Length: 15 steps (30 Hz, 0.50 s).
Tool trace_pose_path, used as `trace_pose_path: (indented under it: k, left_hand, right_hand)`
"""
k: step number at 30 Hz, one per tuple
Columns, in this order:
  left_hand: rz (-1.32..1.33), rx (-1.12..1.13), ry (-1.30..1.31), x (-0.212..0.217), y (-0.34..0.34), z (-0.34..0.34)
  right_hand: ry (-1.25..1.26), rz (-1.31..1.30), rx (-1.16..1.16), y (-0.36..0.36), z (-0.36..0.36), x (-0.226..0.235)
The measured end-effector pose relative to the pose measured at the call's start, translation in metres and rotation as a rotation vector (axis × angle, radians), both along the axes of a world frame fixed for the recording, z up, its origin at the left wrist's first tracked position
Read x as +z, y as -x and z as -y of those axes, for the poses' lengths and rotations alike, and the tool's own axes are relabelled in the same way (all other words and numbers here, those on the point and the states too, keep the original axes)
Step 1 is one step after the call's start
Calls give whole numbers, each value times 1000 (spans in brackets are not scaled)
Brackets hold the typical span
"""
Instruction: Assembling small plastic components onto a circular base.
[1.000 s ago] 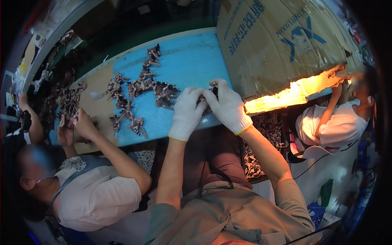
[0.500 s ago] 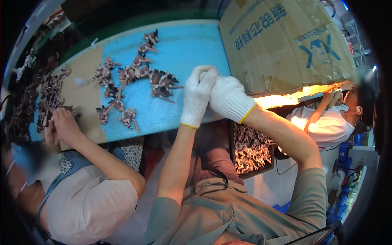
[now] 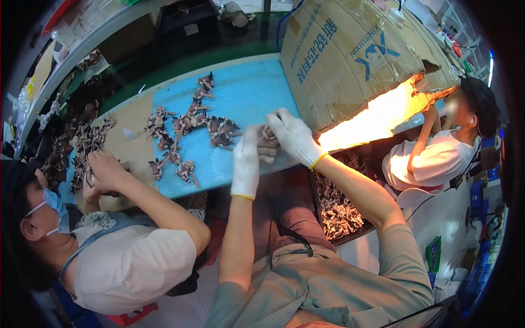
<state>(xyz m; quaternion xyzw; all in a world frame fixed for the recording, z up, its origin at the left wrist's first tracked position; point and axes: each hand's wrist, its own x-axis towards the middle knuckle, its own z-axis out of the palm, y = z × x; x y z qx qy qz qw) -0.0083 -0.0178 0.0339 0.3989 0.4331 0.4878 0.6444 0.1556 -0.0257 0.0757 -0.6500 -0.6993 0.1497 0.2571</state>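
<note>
Together, the left hand (image 3: 249,156) and right hand (image 3: 294,135) hold a small brown piece (image 3: 267,133) near the worktop's (image 3: 251,93) front edge; open blue surface runs beyond, a cardboard box (image 3: 328,76) bounding the right.

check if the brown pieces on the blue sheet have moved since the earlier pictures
No: judged against the blue sheet, the brown pieces lie in the same spots; the camera's view itself has shifted.
</note>
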Motion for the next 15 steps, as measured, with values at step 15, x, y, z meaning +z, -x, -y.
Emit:
trace_pose_path:
  k: [15]
  left_hand:
    - [-854, 282, -341, -26, 11, -74]
  right_hand:
    - [182, 203, 256, -96, 115, 6]
